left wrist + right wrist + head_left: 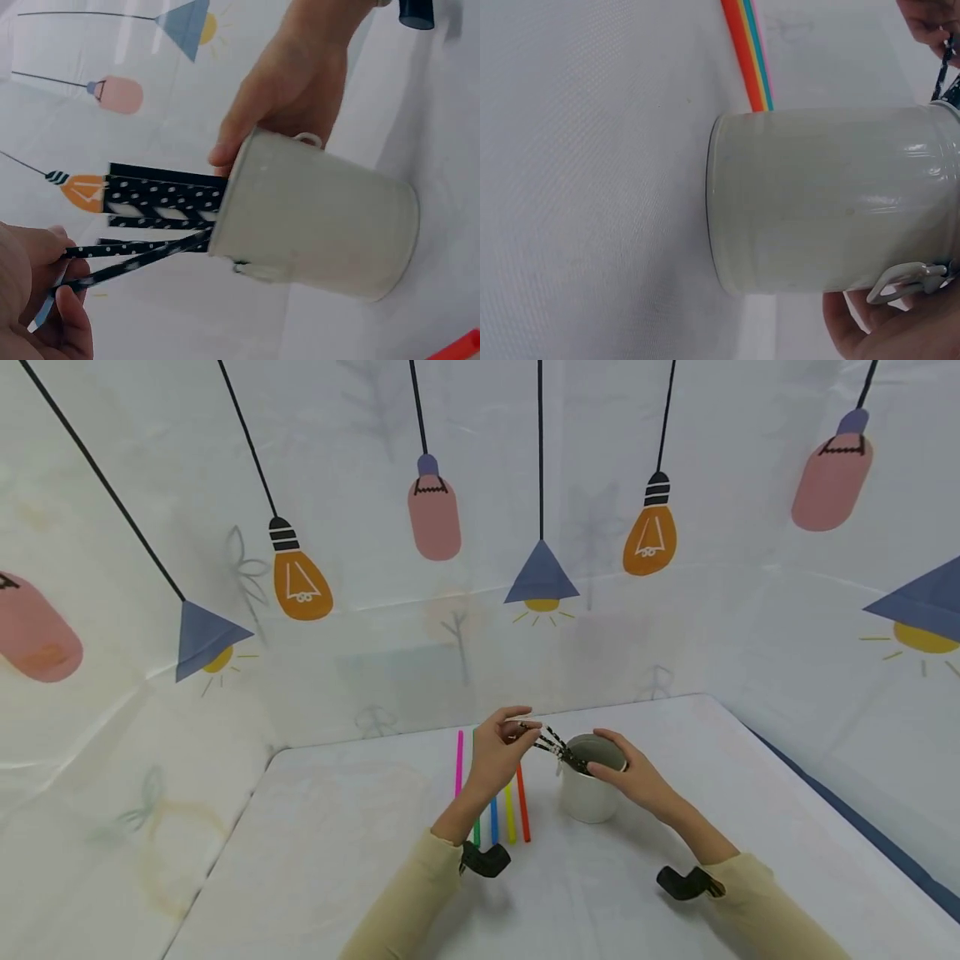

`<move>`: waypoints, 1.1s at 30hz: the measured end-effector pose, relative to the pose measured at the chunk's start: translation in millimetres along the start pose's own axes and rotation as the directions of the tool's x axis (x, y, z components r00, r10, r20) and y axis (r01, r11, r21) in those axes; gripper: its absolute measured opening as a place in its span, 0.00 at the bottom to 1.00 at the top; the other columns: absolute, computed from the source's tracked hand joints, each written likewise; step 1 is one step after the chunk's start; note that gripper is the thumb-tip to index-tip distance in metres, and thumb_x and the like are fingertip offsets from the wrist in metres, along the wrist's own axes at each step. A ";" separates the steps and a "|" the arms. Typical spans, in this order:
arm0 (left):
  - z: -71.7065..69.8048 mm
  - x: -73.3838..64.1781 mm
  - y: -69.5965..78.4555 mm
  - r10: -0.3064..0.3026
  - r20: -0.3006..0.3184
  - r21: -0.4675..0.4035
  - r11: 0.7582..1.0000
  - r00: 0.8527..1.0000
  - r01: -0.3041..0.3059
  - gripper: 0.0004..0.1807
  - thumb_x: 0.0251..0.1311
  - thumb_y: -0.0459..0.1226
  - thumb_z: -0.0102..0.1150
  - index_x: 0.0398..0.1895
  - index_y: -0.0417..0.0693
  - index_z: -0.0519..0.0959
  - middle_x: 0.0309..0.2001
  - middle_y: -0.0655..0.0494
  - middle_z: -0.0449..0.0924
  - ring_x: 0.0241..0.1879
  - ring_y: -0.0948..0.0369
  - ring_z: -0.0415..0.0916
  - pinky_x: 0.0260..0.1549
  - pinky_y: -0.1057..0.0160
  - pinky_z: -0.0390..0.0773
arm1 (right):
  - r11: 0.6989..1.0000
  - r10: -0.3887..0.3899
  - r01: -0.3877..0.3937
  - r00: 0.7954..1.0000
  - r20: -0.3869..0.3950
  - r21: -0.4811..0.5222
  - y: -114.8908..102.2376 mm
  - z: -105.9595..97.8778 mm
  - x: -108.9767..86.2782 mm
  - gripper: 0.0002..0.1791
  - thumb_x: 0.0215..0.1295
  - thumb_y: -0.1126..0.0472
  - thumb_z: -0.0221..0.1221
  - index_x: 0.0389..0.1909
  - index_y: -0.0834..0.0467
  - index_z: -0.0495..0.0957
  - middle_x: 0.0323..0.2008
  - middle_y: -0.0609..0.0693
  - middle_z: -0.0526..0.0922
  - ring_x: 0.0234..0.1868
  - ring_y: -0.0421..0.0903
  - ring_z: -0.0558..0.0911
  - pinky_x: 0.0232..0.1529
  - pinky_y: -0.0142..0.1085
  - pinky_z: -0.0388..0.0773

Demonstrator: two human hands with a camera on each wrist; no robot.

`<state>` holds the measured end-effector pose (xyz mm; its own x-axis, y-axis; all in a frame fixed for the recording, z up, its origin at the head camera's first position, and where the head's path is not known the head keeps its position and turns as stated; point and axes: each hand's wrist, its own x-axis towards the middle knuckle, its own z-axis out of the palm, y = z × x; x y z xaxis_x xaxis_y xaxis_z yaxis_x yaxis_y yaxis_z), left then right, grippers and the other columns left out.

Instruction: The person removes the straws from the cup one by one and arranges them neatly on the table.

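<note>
A pale grey-white bucket with small side handles stands on the white table. My right hand holds it at the rim, thumb at the mouth and fingers round the far side. Black straws with white dots and other white marks stick out of the bucket's mouth. To the left of the bucket, my left hand pinches the upper ends of a couple of thin patterned straws. Their lower ends are still in the bucket, hidden by its wall.
Several coloured straws lie side by side left of the bucket, among them a pink one, a yellow one and a red one. My left forearm reaches over them. A white sheet printed with lamps hangs behind the table.
</note>
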<state>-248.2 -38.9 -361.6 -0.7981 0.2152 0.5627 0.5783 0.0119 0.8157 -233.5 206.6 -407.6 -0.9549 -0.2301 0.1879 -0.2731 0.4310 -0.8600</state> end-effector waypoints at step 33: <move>9.5 -8.2 -25.9 -0.244 0.118 0.017 0.970 0.963 0.244 0.14 0.62 0.28 0.61 0.51 0.36 0.80 0.49 0.47 0.82 0.47 0.51 0.79 0.43 0.63 0.79 | 1.000 -0.008 0.008 0.999 -0.049 -0.004 3.8 3.5 1.7 0.36 0.69 0.53 0.59 0.73 0.58 0.57 0.71 0.64 0.57 0.69 0.65 0.56 0.55 0.60 0.67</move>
<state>-255.0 -31.7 -388.6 -0.8895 0.3192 0.3268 0.3691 0.0807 0.9259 -235.7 204.9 -412.3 -0.9573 -0.1904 0.2177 -0.2809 0.4328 -0.8566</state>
